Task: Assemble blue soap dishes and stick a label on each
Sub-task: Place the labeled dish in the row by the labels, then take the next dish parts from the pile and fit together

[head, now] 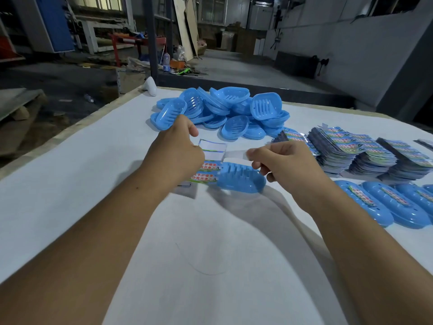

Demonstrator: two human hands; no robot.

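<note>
Head view: both hands [174, 150] [284, 160] pinch label [212, 152] above soap dish [241, 181].

Both hands are raised over the white counter [70, 184]: left hand [178, 151] and right hand [288, 163] pinch a label [214, 150] between them (backing partly peeled), above a blue soap dish [241, 180]. Label stacks [365, 151] lie right.

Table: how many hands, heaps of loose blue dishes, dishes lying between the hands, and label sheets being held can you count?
Hands: 2, left hand and right hand
Heap of loose blue dishes: 1
Dish between the hands: 1
Label sheet held in the hands: 1
Total: 5
</note>
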